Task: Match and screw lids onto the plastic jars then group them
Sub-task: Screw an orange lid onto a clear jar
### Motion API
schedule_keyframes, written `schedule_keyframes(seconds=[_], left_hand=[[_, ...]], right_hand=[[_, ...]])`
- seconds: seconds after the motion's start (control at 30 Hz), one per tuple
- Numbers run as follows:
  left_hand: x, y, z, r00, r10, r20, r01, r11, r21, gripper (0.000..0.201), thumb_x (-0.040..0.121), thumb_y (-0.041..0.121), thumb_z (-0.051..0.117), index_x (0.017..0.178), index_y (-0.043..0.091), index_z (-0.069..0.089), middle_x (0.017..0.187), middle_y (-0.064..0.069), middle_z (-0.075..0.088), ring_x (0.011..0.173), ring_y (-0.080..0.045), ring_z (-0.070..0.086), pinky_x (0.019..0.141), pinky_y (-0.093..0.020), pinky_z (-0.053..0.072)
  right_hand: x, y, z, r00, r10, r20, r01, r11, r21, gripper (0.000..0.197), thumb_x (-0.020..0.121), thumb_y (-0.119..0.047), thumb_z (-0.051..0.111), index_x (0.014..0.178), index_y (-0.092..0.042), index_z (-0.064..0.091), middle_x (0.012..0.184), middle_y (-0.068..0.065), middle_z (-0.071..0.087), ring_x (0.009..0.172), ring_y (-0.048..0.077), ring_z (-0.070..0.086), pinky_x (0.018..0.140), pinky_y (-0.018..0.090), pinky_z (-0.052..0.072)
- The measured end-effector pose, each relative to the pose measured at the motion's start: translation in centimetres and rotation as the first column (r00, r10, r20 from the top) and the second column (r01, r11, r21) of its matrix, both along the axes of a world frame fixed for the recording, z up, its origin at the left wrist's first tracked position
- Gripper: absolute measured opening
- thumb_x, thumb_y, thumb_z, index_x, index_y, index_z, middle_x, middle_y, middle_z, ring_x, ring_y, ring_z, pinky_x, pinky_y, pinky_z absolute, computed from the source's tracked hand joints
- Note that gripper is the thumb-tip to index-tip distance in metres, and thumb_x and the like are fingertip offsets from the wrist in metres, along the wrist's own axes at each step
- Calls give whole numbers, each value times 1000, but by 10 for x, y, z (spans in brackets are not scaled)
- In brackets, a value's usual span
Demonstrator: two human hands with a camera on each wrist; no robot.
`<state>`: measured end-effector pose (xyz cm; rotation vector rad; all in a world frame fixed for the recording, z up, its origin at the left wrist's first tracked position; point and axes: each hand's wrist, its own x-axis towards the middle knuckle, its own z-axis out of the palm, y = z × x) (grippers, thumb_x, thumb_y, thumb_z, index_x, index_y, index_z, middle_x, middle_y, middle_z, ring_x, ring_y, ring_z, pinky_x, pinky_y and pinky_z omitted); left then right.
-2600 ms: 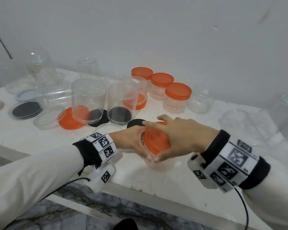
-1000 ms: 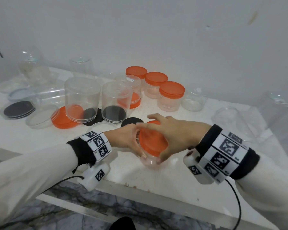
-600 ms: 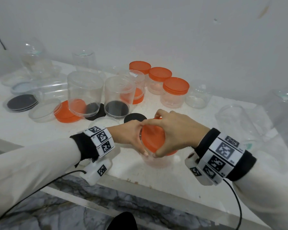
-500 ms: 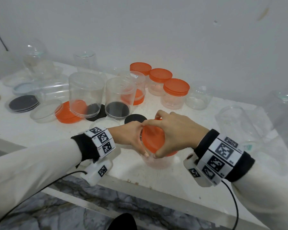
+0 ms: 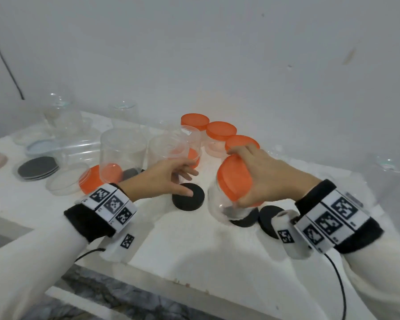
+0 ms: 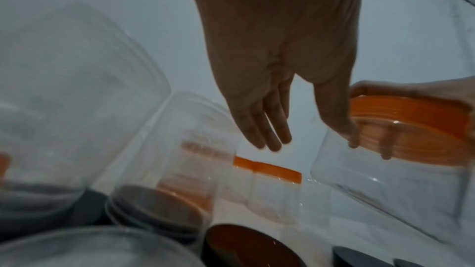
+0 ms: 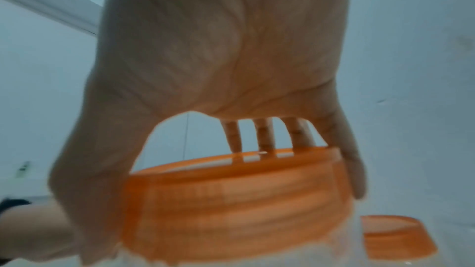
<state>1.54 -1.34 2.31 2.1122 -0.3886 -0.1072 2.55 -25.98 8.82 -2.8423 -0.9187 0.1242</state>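
Note:
My right hand (image 5: 259, 176) grips the orange lid (image 5: 233, 179) of a clear jar (image 5: 219, 206) and holds it tilted above the table, over a black lid (image 5: 245, 219). In the right wrist view the fingers (image 7: 264, 135) curl over that orange lid (image 7: 231, 196). My left hand (image 5: 171, 179) is off the jar, fingers relaxed, its thumb over a black lid (image 5: 188, 197). In the left wrist view the left hand (image 6: 272, 96) hangs free beside the lidded jar (image 6: 385, 159). Three jars with orange lids (image 5: 221, 131) stand grouped at the back.
Tall clear jars (image 5: 123, 153) stand over black and orange lids at centre left. A loose orange lid (image 5: 90, 179), a clear lid (image 5: 66, 179) and stacked dark lids (image 5: 37, 168) lie at left. Another black lid (image 5: 269, 220) lies by my right wrist. The table edge (image 5: 148, 271) runs near me.
My left hand let go of the jar and moved left over a black lid. My right hand lifted the lidded jar and carried it right and away, tilted.

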Motion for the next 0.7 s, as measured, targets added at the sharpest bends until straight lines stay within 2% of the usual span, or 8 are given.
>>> schedule_keyframes(seconds=[0.07, 0.13, 0.17, 0.23, 0.3, 0.4, 0.5, 0.7], left_hand=[[7, 2, 5, 961, 110, 254, -124, 991, 39, 54, 75, 7, 75, 124, 15, 54, 110, -2, 65, 93, -1, 58, 87, -17, 48], [18, 4, 6, 866, 169, 470, -253, 960, 121, 43, 80, 9, 70, 121, 12, 57, 108, -2, 64, 97, -4, 55, 85, -5, 38], [24, 5, 6, 815, 168, 555, -312, 934, 175, 40, 81, 11, 69, 120, 11, 57, 110, -2, 63, 103, -10, 53, 88, -8, 35], [35, 7, 3, 749, 142, 647, -410, 867, 284, 39, 80, 15, 69, 117, 8, 59, 115, -8, 60, 111, -23, 51, 95, -29, 39], [44, 9, -2, 745, 145, 652, -469, 808, 356, 43, 78, 18, 71, 117, 6, 59, 121, -14, 57, 116, -31, 49, 98, -42, 38], [51, 8, -8, 801, 191, 568, -502, 731, 462, 52, 85, 33, 63, 131, 12, 50, 140, -8, 42, 134, -26, 32, 112, -48, 19], [56, 7, -13, 824, 212, 525, -517, 662, 543, 50, 91, 40, 52, 136, 19, 43, 150, 1, 33, 141, -18, 20, 114, -46, 7], [59, 3, -17, 798, 250, 549, -556, 659, 507, 41, 91, 39, 51, 128, 21, 52, 146, 4, 40, 138, -15, 27, 111, -38, 10]], right_hand=[[14, -6, 0, 999, -40, 8, 39, 994, 99, 102, 57, -39, 82, 139, -28, 21, 135, -9, 24, 122, 15, 28, 91, 39, 43], [28, -7, -7, 997, -57, 42, 49, 984, 170, 100, 57, -32, 82, 138, -25, 23, 133, -7, 25, 120, 18, 28, 89, 38, 44], [34, -6, -13, 996, -59, 69, 45, 981, 187, 100, 57, -31, 82, 138, -23, 24, 133, -5, 25, 119, 20, 28, 90, 38, 43], [46, -3, -26, 993, -43, 111, 20, 979, 201, 101, 54, -31, 83, 137, -20, 25, 135, -3, 26, 123, 24, 27, 96, 38, 39], [56, 1, -37, 993, -30, 115, 6, 979, 202, 103, 53, -33, 82, 138, -18, 26, 139, 0, 25, 128, 25, 24, 104, 40, 33], [65, 7, -50, 996, -32, 87, 15, 981, 195, 102, 56, -34, 81, 140, -15, 25, 143, 2, 23, 131, 25, 21, 108, 43, 29], [69, 11, -61, 998, -40, 55, 31, 987, 156, 100, 61, -30, 81, 141, -16, 24, 144, 2, 23, 132, 25, 21, 107, 40, 31], [83, 8, -71, 997, -79, 23, 74, 983, 170, 89, 69, -37, 77, 142, -17, 29, 154, 4, 14, 141, 24, 13, 114, 44, 20]])
